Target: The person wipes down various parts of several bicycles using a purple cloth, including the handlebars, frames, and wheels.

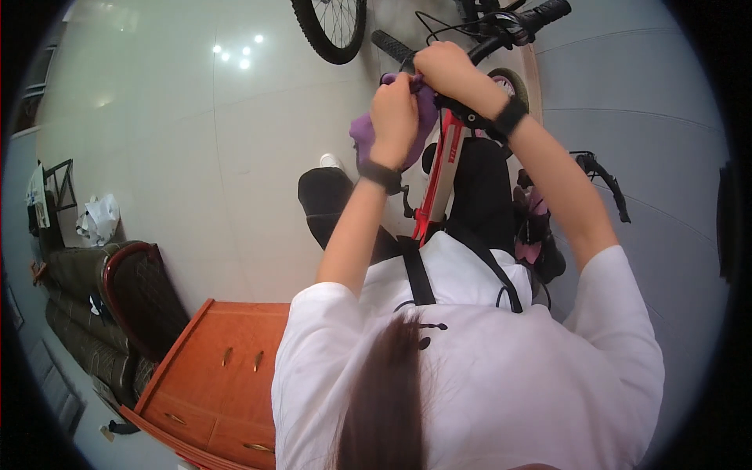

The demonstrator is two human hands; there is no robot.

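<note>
A purple cloth [427,116] hangs bunched between my hands, over the handlebar area of a red and grey bicycle [448,160]. My left hand [394,112] is closed on the cloth, with folds showing on both sides of the wrist. Just right of it and slightly farther away, my right hand [457,72] is also closed, its fingertips at the cloth's upper edge by the black bar. My fingers hide part of what they grip. The left handlebar grip [393,48] sticks out beyond my hands. The right grip [546,14] points to the far right. My legs straddle the frame.
A bicycle wheel [337,31] stands on the pale tiled floor at the far side. A smaller wheel [511,84] and another dark handlebar [607,180] are close to the grey wall on the right. An orange wooden cabinet [219,376] and a dark sofa [90,305] are at left.
</note>
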